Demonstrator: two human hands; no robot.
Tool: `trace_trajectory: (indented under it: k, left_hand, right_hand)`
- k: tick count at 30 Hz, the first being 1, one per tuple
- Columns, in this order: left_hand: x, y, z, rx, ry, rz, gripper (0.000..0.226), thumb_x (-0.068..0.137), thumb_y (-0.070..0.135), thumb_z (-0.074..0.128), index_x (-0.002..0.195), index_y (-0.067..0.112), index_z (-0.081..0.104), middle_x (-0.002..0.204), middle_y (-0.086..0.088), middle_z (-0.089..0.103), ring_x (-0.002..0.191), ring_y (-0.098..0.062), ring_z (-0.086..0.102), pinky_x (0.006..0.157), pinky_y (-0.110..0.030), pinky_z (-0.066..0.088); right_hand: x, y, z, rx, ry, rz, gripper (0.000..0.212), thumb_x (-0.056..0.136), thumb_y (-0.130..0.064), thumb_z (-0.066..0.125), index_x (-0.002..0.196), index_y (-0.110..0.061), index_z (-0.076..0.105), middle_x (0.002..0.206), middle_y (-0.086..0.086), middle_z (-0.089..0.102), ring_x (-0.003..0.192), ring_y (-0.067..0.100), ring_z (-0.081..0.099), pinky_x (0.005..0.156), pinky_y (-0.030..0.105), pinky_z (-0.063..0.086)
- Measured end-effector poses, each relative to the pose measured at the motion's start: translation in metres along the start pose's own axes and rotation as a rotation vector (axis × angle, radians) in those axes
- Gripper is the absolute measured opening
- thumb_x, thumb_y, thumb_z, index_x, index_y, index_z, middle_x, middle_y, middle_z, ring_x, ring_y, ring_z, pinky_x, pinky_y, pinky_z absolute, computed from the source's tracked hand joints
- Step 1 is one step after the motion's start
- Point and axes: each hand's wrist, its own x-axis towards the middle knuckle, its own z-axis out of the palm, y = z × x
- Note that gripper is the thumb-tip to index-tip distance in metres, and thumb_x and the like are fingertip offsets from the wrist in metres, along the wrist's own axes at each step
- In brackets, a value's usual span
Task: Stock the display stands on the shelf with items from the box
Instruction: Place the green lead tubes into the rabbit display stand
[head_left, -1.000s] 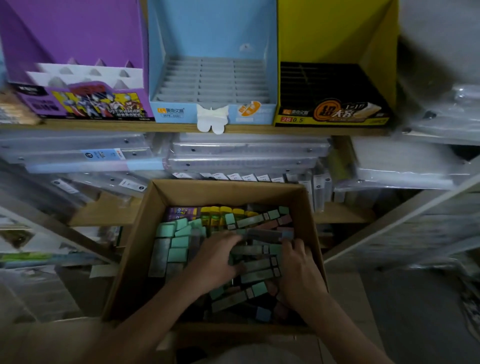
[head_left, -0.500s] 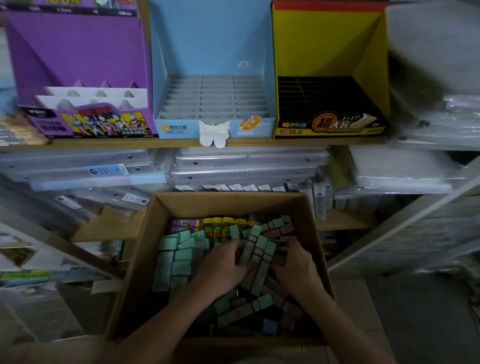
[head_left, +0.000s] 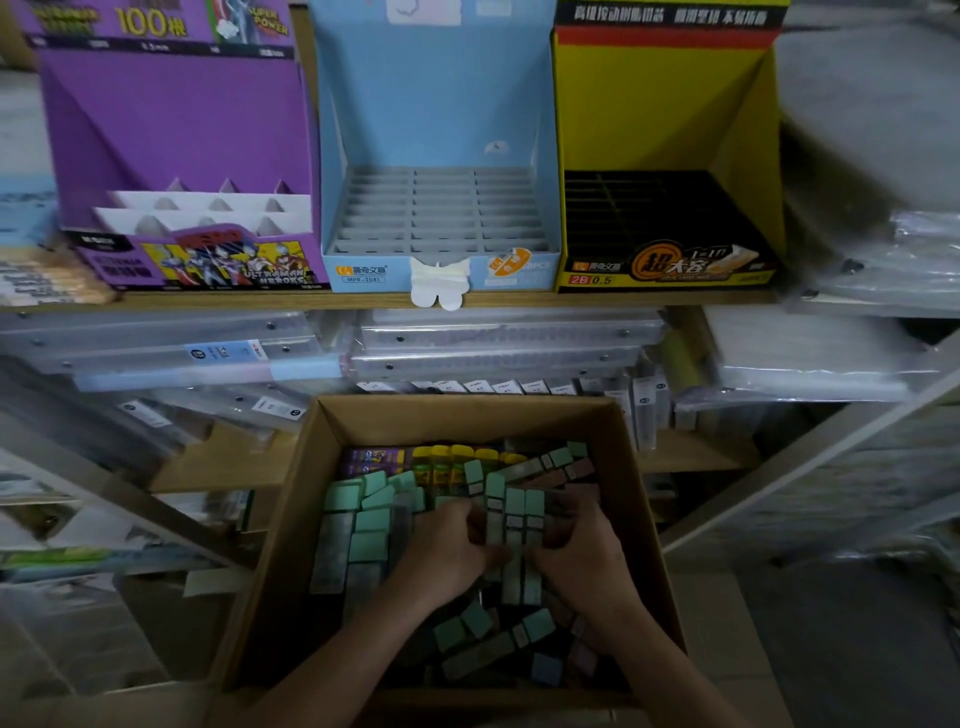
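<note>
Nearest, inside the open brown cardboard box (head_left: 291, 525), the left hand (head_left: 447, 558) and the right hand (head_left: 584, 564) press in from either side on a bundle of slim mint-capped rectangular cases (head_left: 511, 519). Their fingers are curled round it, so both are clamped on the one stack near the box's middle. The cases lie side by side, long axes pointing toward the box's far wall, and neither hand is nearer. They look like smooth, hard plastic, likely to slip apart if the squeeze slackens. Loose cases (head_left: 363, 545) fill the box around them. Beyond and above the box, a wooden shelf (head_left: 208, 300) carries the purple card stand (head_left: 171, 119) to the left, the pale blue card stand (head_left: 436, 104) with empty grey slots straight ahead, and the yellow card stand (head_left: 649, 114) to the right.
</note>
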Motion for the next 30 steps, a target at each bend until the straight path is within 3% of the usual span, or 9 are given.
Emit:
trace_trajectory:
  k: [7, 9, 13, 16, 18, 20, 23, 27, 30]
  left_hand:
    - [-0.004, 0.003, 0.004, -0.102, 0.047, 0.018, 0.045, 0.065, 0.060, 0.087, 0.100, 0.035, 0.075, 0.090, 0.021, 0.075, 0.084, 0.005, 0.068, 0.062, -0.011, 0.049]
    - [-0.006, 0.004, 0.004, -0.149, 0.031, 0.027, 0.041, 0.066, 0.055, 0.089, 0.100, 0.036, 0.076, 0.093, 0.024, 0.076, 0.086, 0.007, 0.069, 0.071, -0.016, 0.056]
    - [-0.011, 0.006, 0.004, -0.265, -0.007, 0.033, 0.036, 0.076, 0.040, 0.086, 0.110, 0.036, 0.077, 0.102, 0.020, 0.077, 0.094, 0.002, 0.072, 0.089, -0.032, 0.060]
    - [-0.017, 0.008, 0.003, -0.377, -0.028, 0.051, 0.021, 0.085, 0.034, 0.078, 0.107, 0.035, 0.078, 0.102, 0.012, 0.079, 0.094, -0.006, 0.074, 0.085, -0.034, 0.061]
    - [-0.023, 0.014, 0.000, -0.443, -0.004, 0.089, 0.016, 0.094, 0.031, 0.070, 0.104, 0.041, 0.077, 0.101, 0.011, 0.079, 0.094, -0.008, 0.074, 0.077, -0.024, 0.060]
    - [-0.029, 0.020, -0.004, -0.471, 0.070, 0.140, 0.020, 0.099, 0.031, 0.062, 0.104, 0.048, 0.073, 0.102, 0.013, 0.077, 0.094, -0.005, 0.073, 0.074, -0.019, 0.057]
    - [-0.036, 0.026, -0.015, -0.490, 0.174, 0.193, 0.019, 0.099, 0.036, 0.057, 0.110, 0.043, 0.071, 0.105, 0.009, 0.076, 0.098, -0.009, 0.072, 0.084, -0.035, 0.059]
    - [-0.053, 0.041, -0.036, -0.598, 0.226, 0.301, 0.026, 0.104, 0.024, 0.055, 0.117, 0.040, 0.069, 0.113, 0.006, 0.076, 0.105, -0.013, 0.072, 0.085, -0.030, 0.059]
    - [-0.068, 0.060, -0.057, -0.644, 0.312, 0.367, 0.018, 0.101, 0.033, 0.059, 0.113, 0.036, 0.071, 0.110, 0.002, 0.077, 0.102, -0.017, 0.073, 0.084, -0.034, 0.058]
  right_hand:
    - [-0.003, -0.007, 0.008, 0.144, -0.008, -0.003, 0.041, 0.072, -0.013, 0.088, 0.089, -0.039, 0.061, 0.084, -0.026, 0.073, 0.082, -0.005, 0.069, 0.056, 0.013, 0.055]
    - [-0.002, -0.009, 0.009, 0.163, -0.025, 0.033, 0.037, 0.077, -0.007, 0.083, 0.080, -0.038, 0.063, 0.075, -0.019, 0.074, 0.075, -0.005, 0.070, 0.053, 0.012, 0.053]
    - [-0.002, -0.012, 0.009, 0.238, -0.041, 0.102, 0.026, 0.083, -0.007, 0.078, 0.096, -0.028, 0.068, 0.089, -0.006, 0.075, 0.081, 0.006, 0.072, 0.069, 0.027, 0.062]
    - [-0.006, -0.018, 0.007, 0.321, -0.040, 0.100, 0.026, 0.085, -0.007, 0.076, 0.108, -0.019, 0.071, 0.094, -0.001, 0.076, 0.086, 0.012, 0.073, 0.075, 0.033, 0.063]
    - [-0.010, -0.027, 0.004, 0.367, -0.037, 0.070, 0.023, 0.085, -0.009, 0.077, 0.105, -0.020, 0.072, 0.092, -0.001, 0.077, 0.084, 0.011, 0.074, 0.073, 0.030, 0.062]
    - [-0.016, -0.039, 0.000, 0.419, -0.050, 0.030, 0.022, 0.085, -0.010, 0.077, 0.105, -0.019, 0.074, 0.094, 0.002, 0.078, 0.090, 0.017, 0.074, 0.084, 0.042, 0.061]
    - [-0.027, -0.062, -0.009, 0.489, -0.107, -0.051, 0.019, 0.089, -0.009, 0.073, 0.105, -0.018, 0.076, 0.098, 0.005, 0.078, 0.095, 0.025, 0.074, 0.089, 0.053, 0.058]
    - [-0.044, -0.094, -0.021, 0.538, -0.182, -0.122, 0.015, 0.093, -0.021, 0.070, 0.104, -0.029, 0.077, 0.102, 0.002, 0.078, 0.097, 0.025, 0.075, 0.088, 0.056, 0.058]
    - [-0.057, -0.120, -0.035, 0.544, -0.230, -0.185, 0.013, 0.094, -0.030, 0.068, 0.104, -0.033, 0.076, 0.101, 0.000, 0.079, 0.092, 0.022, 0.076, 0.085, 0.050, 0.060]
